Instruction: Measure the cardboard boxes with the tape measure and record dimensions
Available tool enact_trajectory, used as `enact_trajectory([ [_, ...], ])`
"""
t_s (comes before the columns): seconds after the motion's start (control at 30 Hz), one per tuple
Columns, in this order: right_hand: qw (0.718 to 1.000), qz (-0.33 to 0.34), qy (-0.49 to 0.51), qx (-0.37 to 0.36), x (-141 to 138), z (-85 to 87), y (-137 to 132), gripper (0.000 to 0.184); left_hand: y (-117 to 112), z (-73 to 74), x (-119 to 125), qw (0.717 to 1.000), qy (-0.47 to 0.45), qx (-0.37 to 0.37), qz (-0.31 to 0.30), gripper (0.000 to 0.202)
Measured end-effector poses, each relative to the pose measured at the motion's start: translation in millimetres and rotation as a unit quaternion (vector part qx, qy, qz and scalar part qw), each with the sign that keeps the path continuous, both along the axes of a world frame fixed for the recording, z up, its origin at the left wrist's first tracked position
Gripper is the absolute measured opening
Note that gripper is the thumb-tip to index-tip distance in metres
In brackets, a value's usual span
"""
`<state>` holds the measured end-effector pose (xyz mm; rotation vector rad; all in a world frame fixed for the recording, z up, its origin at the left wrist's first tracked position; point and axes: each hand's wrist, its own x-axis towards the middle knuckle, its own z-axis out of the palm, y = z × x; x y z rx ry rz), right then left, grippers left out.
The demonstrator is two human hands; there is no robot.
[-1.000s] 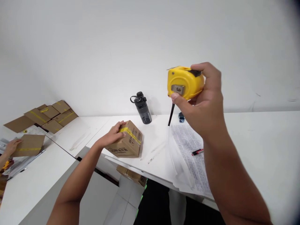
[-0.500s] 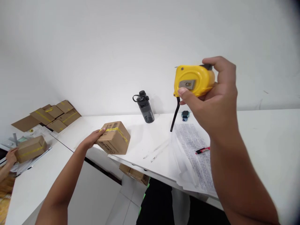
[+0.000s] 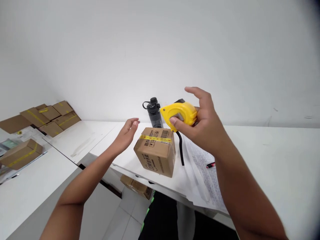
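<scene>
My right hand (image 3: pixel 203 125) grips a yellow tape measure (image 3: pixel 179 113) just above the far right corner of a small cardboard box (image 3: pixel 156 151); its black strap (image 3: pixel 180 150) hangs down beside the box. The box, sealed with yellow tape, stands on the white table (image 3: pixel 270 156) near its front edge. My left hand (image 3: pixel 126 135) hovers open just left of the box, fingers stretched, not touching it.
A dark water bottle (image 3: pixel 154 113) stands behind the box by the wall. Printed sheets (image 3: pixel 207 173) with a red pen (image 3: pixel 211 164) lie to the right. More cardboard boxes (image 3: pixel 51 118) sit on the left table, one box (image 3: pixel 20 154) nearer. Another box (image 3: pixel 137 187) lies under the table.
The box has been set down nearer the middle and my left hand has let go of it. My right hand has come down with the tape measure to the box.
</scene>
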<state>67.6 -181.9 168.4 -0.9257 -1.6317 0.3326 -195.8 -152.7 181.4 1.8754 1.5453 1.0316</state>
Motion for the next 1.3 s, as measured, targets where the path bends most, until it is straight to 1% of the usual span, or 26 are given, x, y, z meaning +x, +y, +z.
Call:
enact_trajectory([
  [0.03, 1.000, 0.016, -0.015, -0.014, 0, 0.8, -2, 0.074, -3, 10.4, 6, 0.999, 0.004, 0.011, -0.032, 0.060],
  [0.07, 0.999, 0.030, -0.029, -0.021, 0, 1.8, -4, 0.075, -5, 20.5, 12, 0.998, 0.001, 0.003, -0.067, 0.062],
  [0.13, 0.997, 0.049, -0.059, -0.022, 1, 3.8, -7, 0.074, -9, 37.6, 25, 0.991, -0.011, -0.033, -0.132, 0.066],
  [0.17, 0.995, 0.059, -0.079, -0.019, 1, 4.9, -8, 0.071, -10, 43.9, 31, 0.986, -0.015, -0.050, -0.158, 0.066],
  [0.2, 0.992, 0.071, -0.100, -0.014, 1, 5.9, -9, 0.067, -10, 48.6, 37, 0.982, -0.015, -0.064, -0.179, 0.064],
  [0.27, 0.985, 0.096, -0.142, -0.008, 2, 8.5, -11, 0.058, -11, 53.4, 44, 0.973, -0.012, -0.092, -0.211, 0.057],
  [0.37, 0.973, 0.134, -0.188, -0.015, 7, 13.8, -16, 0.049, -10, 52.8, 45, 0.957, 0.008, -0.154, -0.244, 0.050],
  [0.47, 0.961, 0.157, -0.223, -0.041, 15, 18.8, -20, 0.048, -6, 48.9, 34, 0.945, 0.039, -0.203, -0.253, 0.047],
  [0.5, 0.958, 0.158, -0.232, -0.052, 19, 19.5, -21, 0.048, -3, 47.4, 29, 0.943, 0.042, -0.215, -0.249, 0.046],
  [0.57, 0.956, 0.147, -0.242, -0.081, 26, 18.5, -19, 0.050, 8, 43.6, 15, 0.948, 0.032, -0.226, -0.223, 0.044],
  [0.63, 0.953, 0.125, -0.249, -0.122, 35, 14.9, -13, 0.050, 24, 37.5, -1, 0.964, 0.028, -0.201, -0.171, 0.043],
  [0.7, 0.947, 0.101, -0.257, -0.164, 43, 10.3, -5, 0.050, 40, 28.3, -19, 0.982, 0.036, -0.157, -0.099, 0.042],
  [0.73, 0.943, 0.090, -0.263, -0.183, 46, 8.4, 0, 0.050, 47, 22.7, -27, 0.987, 0.042, -0.144, -0.064, 0.042],
  [0.8, 0.936, 0.075, -0.273, -0.211, 50, 6.1, 7, 0.051, 57, 10.1, -40, 0.989, 0.046, -0.139, -0.008, 0.042],
  [0.87, 0.930, 0.082, -0.278, -0.225, 52, 6.3, 11, 0.050, 60, -2.7, -46, 0.987, 0.047, -0.150, 0.017, 0.042],
  [0.93, 0.928, 0.104, -0.276, -0.227, 52, 8.1, 10, 0.047, 57, -14.2, -46, 0.985, 0.054, -0.162, 0.011, 0.043],
  [1.03, 0.930, 0.125, -0.266, -0.223, 51, 11.2, 4, 0.042, 50, -25.7, -39, 0.981, 0.045, -0.187, -0.023, 0.044],
  [1.2, 0.931, 0.109, -0.277, -0.213, 45, 12.0, 1, 0.041, 47, -33.8, -26, 0.980, 0.028, -0.190, -0.049, 0.049],
  [1.27, 0.929, 0.101, -0.289, -0.207, 41, 10.8, 3, 0.043, 48, -38.8, -21, 0.977, -0.005, -0.204, -0.058, 0.051],
  [1.3, 0.929, 0.099, -0.294, -0.203, 39, 10.1, 4, 0.044, 47, -42.1, -19, 0.974, -0.036, -0.216, -0.062, 0.052],
])
